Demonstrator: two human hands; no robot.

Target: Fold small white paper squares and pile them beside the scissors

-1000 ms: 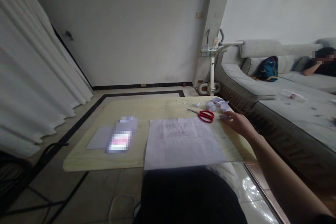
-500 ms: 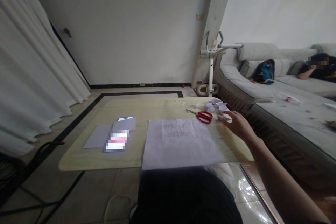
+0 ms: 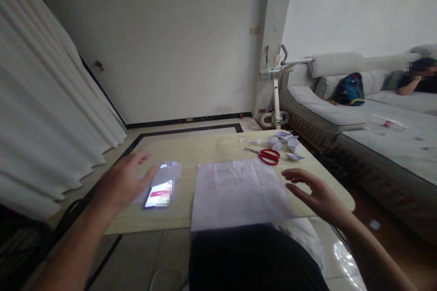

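My left hand (image 3: 128, 179) hovers with fingers apart over the left side of the pale table (image 3: 170, 148), partly covering white paper there. Close to its right lies a phone (image 3: 157, 194) with a lit screen, and a second phone (image 3: 165, 165) shows at the edge of a paper piece (image 3: 170, 172). My right hand (image 3: 309, 188), fingers curved and parted around nothing, is at the right edge of a large creased sheet of paper (image 3: 235, 195). Beyond that hand sit several folded paper pieces (image 3: 276, 143), one of them a small paper boat (image 3: 295, 157). Red-handled scissors (image 3: 269, 156) lie beside them.
Small paper scraps (image 3: 256, 142) lie near the table's far edge. A grey sofa (image 3: 385, 145) stands to the right, with a backpack (image 3: 351, 89) and a person (image 3: 421, 77) on it. White exercise equipment (image 3: 276, 86) is behind the table, a curtain (image 3: 51, 100) at left.
My left hand has come into view above the table's left side. My right hand has drawn back from the paper boat, which stays on the table. The view has shifted slightly.
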